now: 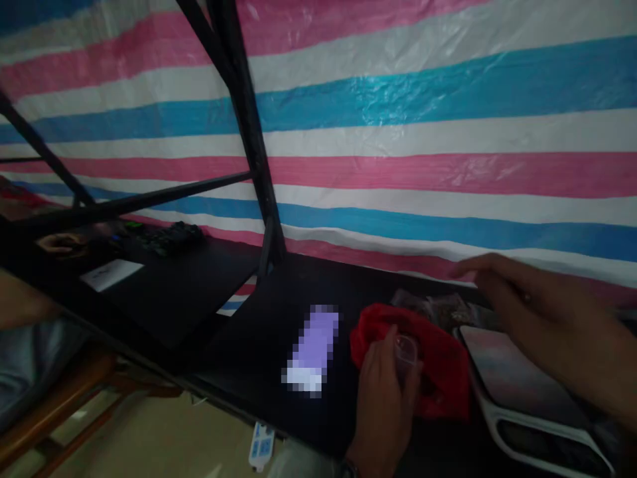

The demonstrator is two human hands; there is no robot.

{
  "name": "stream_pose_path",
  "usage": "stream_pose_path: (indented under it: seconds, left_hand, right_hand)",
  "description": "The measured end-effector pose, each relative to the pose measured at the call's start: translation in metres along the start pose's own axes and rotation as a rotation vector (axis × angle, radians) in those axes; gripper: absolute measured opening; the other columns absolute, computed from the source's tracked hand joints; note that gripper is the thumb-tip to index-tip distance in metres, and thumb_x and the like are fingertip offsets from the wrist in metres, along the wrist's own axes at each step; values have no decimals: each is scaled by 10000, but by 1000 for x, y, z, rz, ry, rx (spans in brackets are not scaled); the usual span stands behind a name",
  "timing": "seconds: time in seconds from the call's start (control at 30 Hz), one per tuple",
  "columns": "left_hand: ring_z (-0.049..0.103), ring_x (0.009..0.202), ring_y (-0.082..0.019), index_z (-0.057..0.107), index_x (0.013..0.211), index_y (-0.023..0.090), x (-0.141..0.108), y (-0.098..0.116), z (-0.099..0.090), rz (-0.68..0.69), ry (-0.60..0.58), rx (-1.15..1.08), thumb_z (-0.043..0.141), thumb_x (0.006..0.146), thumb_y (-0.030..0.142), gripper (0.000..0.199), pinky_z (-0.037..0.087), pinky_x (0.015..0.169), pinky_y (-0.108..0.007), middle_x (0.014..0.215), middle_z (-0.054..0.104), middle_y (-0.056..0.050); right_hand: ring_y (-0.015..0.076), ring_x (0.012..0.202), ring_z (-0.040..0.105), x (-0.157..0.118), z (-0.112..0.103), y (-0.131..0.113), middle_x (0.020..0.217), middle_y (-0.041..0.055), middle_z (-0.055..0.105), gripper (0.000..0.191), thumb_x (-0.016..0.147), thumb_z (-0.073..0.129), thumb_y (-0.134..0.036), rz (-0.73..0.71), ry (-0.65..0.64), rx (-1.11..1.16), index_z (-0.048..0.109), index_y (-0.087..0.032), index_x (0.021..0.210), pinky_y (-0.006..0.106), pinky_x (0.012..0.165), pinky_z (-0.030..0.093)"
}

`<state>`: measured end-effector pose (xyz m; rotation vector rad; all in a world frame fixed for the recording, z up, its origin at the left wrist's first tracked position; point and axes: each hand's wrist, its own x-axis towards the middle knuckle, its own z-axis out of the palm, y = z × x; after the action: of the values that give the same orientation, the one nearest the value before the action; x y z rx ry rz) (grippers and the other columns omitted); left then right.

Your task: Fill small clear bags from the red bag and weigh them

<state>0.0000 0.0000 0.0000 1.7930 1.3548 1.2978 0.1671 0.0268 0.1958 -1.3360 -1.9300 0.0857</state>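
My left hand (383, 392) is closed around a small clear plastic container (406, 350), held over a crumpled red bag (448, 372). What is inside the container cannot be made out. To the right, my right hand (542, 318) hangs in the air above a flat kitchen scale (517, 375) with a pale, shiny top. Its fingers are bent loosely and point left, with nothing visible in them. Several small clear packets (442, 309) with dark contents lie behind the red bag, partly hidden by the scale.
A pixelated purple-and-white rectangle (313, 348) lies on the black table (239, 365). Black metal posts (253, 146) rise before a striped plastic sheet (423, 166). On the left stand another table with a white sheet (112, 273), a wooden chair (64, 418) and part of a person (30, 358).
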Motion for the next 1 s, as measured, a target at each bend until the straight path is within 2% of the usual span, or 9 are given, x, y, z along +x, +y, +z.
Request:
stream_pose_path:
  seconds: [0.03,0.1,0.17,0.27,0.37,0.47,0.67,0.8,1.0]
  left_hand:
    - [615,1349,-351,528,1490,238,-1,-1,0,18,17,-1,586,1012,379,502,530,1119,-570,1447,656,-149]
    - [618,1353,-334,538,1464,234,-3,-3,-1,63,83,7,589,1017,379,473,542,1106,-540,1468,643,-148]
    - [636,1328,-316,511,1464,221,-4,-4,-2,126,160,20,605,1015,368,482,557,1084,-511,1450,653,-152]
    - [674,1245,-272,489,1453,224,-3,-4,-4,271,269,57,626,1013,335,475,588,1024,-442,1358,697,-134]
    - [683,1162,-249,502,1433,224,-3,3,-6,456,299,118,636,1010,310,451,595,982,-401,1265,721,-120]
    - [682,1122,-243,538,1400,232,-7,16,-8,550,209,155,624,1011,281,401,588,972,-387,1244,730,-107]
    - [686,1059,-249,523,1443,224,-14,45,-9,517,69,211,647,972,217,488,577,944,-404,1197,736,-97]
    - [668,1050,-255,515,1460,211,-10,59,-18,450,-20,286,688,945,191,543,568,932,-408,1152,729,-87]
    - [658,1121,-295,657,1248,206,-2,65,-40,409,-149,376,618,975,184,277,518,1017,-492,1180,727,-107]
  right_hand:
    - [272,775,746,-16,-3,8,884,49,791,266,977,484,-429,-2,25,18,734,-340,984,447,734,616]
    - [292,892,769,-52,-3,21,980,63,807,262,983,509,-402,37,-50,32,759,-327,1011,461,836,628]
    - [282,983,767,-89,1,27,1064,77,797,267,994,537,-401,82,-72,57,767,-314,1096,407,842,636]
    - [244,1046,754,-132,10,24,1127,78,778,282,1032,512,-368,165,-103,125,752,-309,1167,359,910,620]
    - [247,1239,677,-153,22,10,1345,88,700,336,1032,542,-364,192,-142,166,674,-313,1337,394,1062,554]
    - [244,1168,683,-156,33,-3,1342,88,683,430,980,630,-334,201,-153,213,604,-294,1408,391,1041,552]
    - [210,787,660,-145,29,-8,891,47,715,162,975,581,-315,242,24,262,683,-211,1047,322,787,557]
    - [207,769,644,-140,16,-4,853,40,719,147,962,569,-304,204,44,269,685,-213,961,315,766,530]
    - [205,810,654,-130,13,-1,877,33,724,107,934,586,-259,150,-53,273,680,-215,905,319,796,517]
